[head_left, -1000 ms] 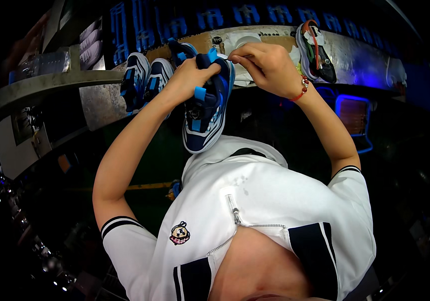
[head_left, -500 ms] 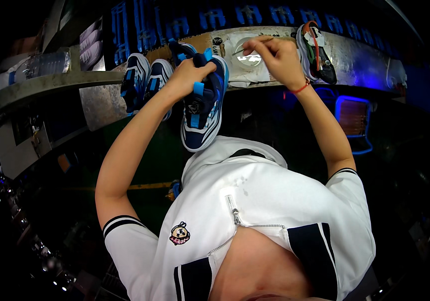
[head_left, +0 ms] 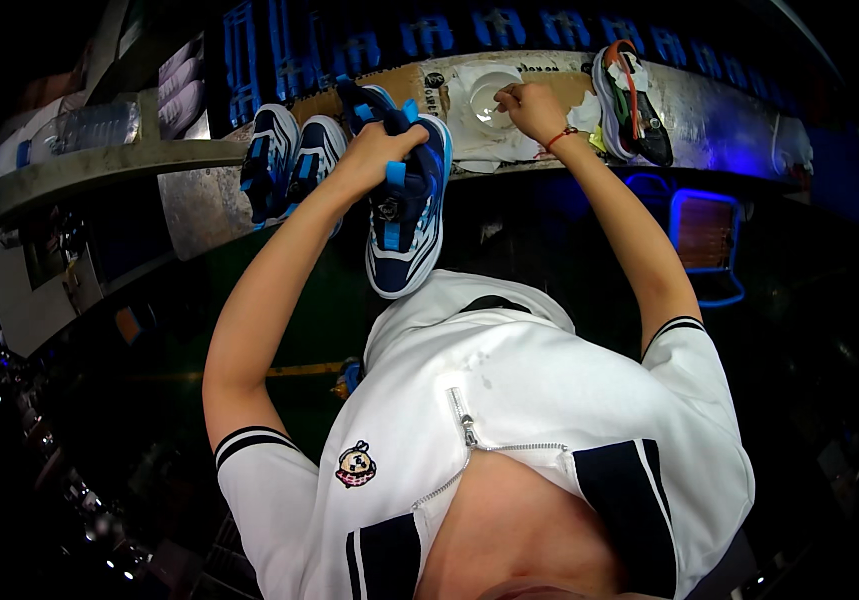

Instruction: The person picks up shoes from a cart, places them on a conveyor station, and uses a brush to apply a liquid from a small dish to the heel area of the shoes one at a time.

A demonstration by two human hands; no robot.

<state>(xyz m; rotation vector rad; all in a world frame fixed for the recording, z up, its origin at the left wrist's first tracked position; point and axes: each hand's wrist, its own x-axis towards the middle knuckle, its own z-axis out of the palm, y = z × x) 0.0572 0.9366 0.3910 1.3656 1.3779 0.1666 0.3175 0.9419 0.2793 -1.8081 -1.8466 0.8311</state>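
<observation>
My left hand [head_left: 377, 158] is closed on the collar of a navy sneaker [head_left: 404, 235] with a white sole and bright blue tabs, held toe toward me in front of the bench edge. Over a round clear dish [head_left: 490, 98], the fingers of my right hand [head_left: 534, 110] are pinched together. A thin stick showed in that pinch a moment ago; the fingers now mostly hide it. The dish stands on white paper [head_left: 461, 140]. Just behind my left hand is another blue sneaker [head_left: 369, 97], partly covered.
Two matching navy sneakers [head_left: 271, 160] stand on the bench at left. At the right of the dish lies a black, green and orange shoe [head_left: 634, 110]. Blue racks [head_left: 497, 30] line the back. A blue-framed stool [head_left: 704, 235] stands below at right.
My right hand has moved left and slightly down, its pinched fingers now at the dish. The sneaker in my left hand has barely shifted.
</observation>
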